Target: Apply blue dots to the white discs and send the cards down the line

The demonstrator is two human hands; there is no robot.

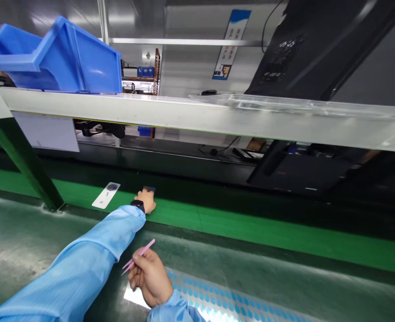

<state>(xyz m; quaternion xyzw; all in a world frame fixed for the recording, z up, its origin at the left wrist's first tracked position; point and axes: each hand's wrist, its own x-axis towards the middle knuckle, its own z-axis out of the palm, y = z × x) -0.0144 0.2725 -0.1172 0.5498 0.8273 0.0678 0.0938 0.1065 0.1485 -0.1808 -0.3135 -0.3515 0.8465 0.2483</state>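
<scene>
My left hand (146,200), with a black band at the wrist, reaches out onto the green belt. Its fingers are closed over a dark flat rectangular piece (149,189), most of which the hand covers. Nearer to me, my right hand (152,275) grips pink tweezers (146,248) between thumb and fingers, their points towards the lower left. Under and beside that hand lies a shiny sheet (214,297) with rows of blue oval stickers. A white flat panel (102,198) with a dark round patch rests on the belt, left of my left hand.
The green belt (217,219) runs across beyond the bench top (284,268). A green post (24,163) stands at the left. Above the belt, a white shelf (170,115) carries blue bins (83,58), a clear plastic tray (284,103) and a large black-covered object (304,49).
</scene>
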